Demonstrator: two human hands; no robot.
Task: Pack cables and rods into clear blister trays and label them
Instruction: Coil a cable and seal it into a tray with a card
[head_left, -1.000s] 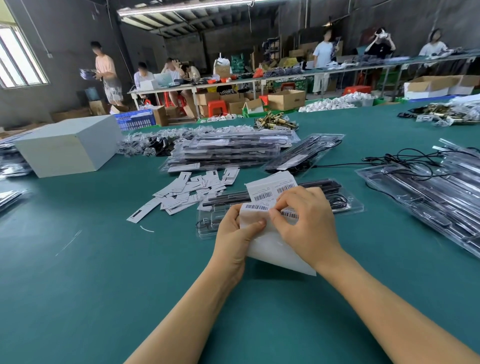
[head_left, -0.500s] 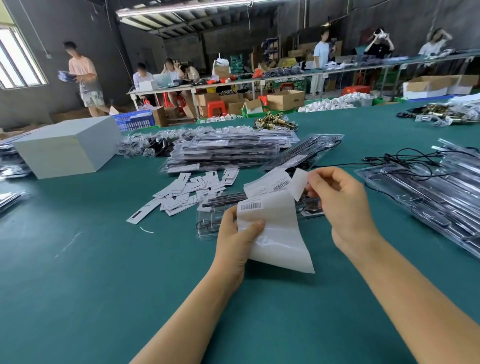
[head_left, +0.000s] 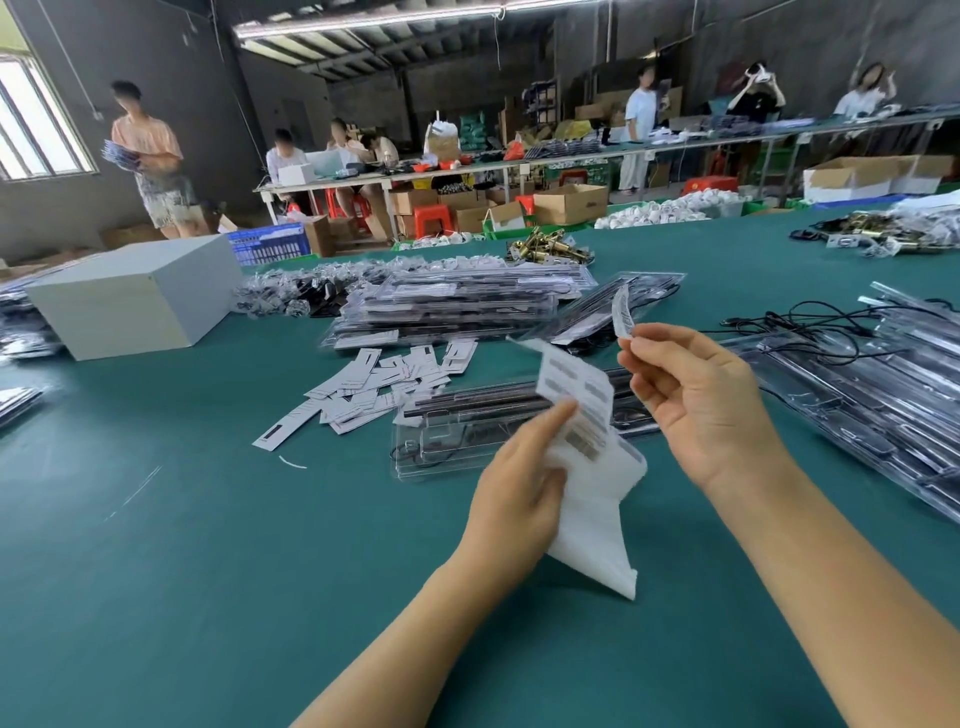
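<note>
The left hand (head_left: 519, 488) holds the sheet of labels (head_left: 587, 467) tight. The right hand (head_left: 696, 410) pinches one small label (head_left: 623, 314) just above it. The clear tray (head_left: 467, 436) lies behind both hands.

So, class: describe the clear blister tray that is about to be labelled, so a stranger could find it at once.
Start at the wide green table and find the person's two hands. The clear plastic blister tray lies flat just beyond them, behind the white label sheet. Unlike the stacked trays farther back, it lies alone, with dark rods inside.
</note>
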